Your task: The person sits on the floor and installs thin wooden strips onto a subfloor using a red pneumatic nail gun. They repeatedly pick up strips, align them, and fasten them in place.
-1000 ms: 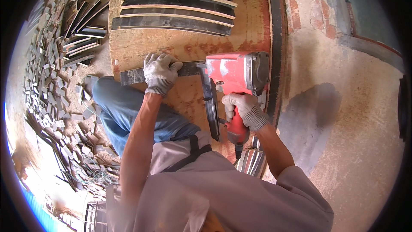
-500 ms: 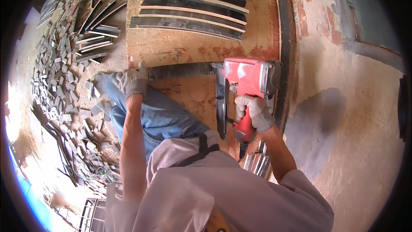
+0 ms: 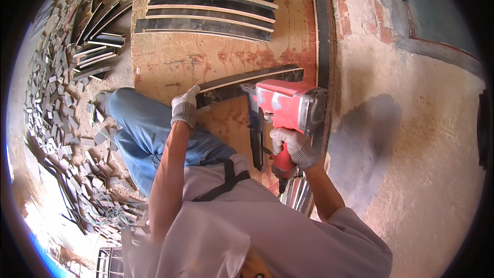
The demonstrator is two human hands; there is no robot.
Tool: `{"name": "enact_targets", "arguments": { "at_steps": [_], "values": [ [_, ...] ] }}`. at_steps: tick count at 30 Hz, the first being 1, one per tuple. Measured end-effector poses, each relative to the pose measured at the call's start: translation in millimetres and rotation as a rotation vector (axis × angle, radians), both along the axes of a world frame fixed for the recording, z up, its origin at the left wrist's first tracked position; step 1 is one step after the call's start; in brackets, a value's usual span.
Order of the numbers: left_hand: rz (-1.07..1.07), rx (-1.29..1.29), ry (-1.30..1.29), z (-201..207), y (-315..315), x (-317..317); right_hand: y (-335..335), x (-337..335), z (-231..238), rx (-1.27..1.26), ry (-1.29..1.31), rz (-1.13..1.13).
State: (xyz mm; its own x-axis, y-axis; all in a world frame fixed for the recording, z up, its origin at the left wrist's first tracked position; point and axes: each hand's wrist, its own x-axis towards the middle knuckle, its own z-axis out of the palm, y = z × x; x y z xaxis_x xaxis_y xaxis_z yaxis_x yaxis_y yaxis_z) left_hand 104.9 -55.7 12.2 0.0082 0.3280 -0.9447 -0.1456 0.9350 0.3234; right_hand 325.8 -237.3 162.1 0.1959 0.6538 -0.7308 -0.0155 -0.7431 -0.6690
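Observation:
My gloved left hand (image 3: pixel 184 105) is closed on the left end of a curved, dark-faced wood strip (image 3: pixel 222 92) with a pale edge. The strip slants up to the right over the plywood surface, and its far end shows beyond the tool. My gloved right hand (image 3: pixel 292 146) grips the handle of a red nail gun (image 3: pixel 285 104), its fingers wrapped round. The gun's black nose and magazine (image 3: pixel 254 128) are on its left side, the nose close to the strip's near side. From this view I cannot tell whether they touch.
Several similar curved strips (image 3: pixel 211 11) lie in rows on the far part of the plywood board (image 3: pixel 170 56). Many small dark offcuts (image 3: pixel 64 103) and a thin hose (image 3: pixel 110 216) cover the ground at the left. A wall with exposed bricks (image 3: pixel 342 13) stands at the right.
My left hand has moved right and turned, and the strip now slants with its pale edge facing up. The nail gun stays in my right hand. The whole view has shifted slightly.

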Motion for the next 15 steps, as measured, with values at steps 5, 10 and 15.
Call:
{"name": "enact_targets", "arguments": {
  "at_steps": [5,10,15],
  "values": [
    [-0.048,0.163,-0.095,-10.2,-13.6,-6.1,12.6,-13.6,-3.0,-0.061,0.042,0.007],
    [-0.172,0.315,-0.056,-18.4,-16.5,-10.8,13.1,-18.8,-10.7,-0.069,-0.006,0.059],
    [0.050,-0.001,-0.095,-2.8,-6.8,-2.5,11.6,-20.1,-12.2,-0.063,-0.010,0.013]
  ]
}}
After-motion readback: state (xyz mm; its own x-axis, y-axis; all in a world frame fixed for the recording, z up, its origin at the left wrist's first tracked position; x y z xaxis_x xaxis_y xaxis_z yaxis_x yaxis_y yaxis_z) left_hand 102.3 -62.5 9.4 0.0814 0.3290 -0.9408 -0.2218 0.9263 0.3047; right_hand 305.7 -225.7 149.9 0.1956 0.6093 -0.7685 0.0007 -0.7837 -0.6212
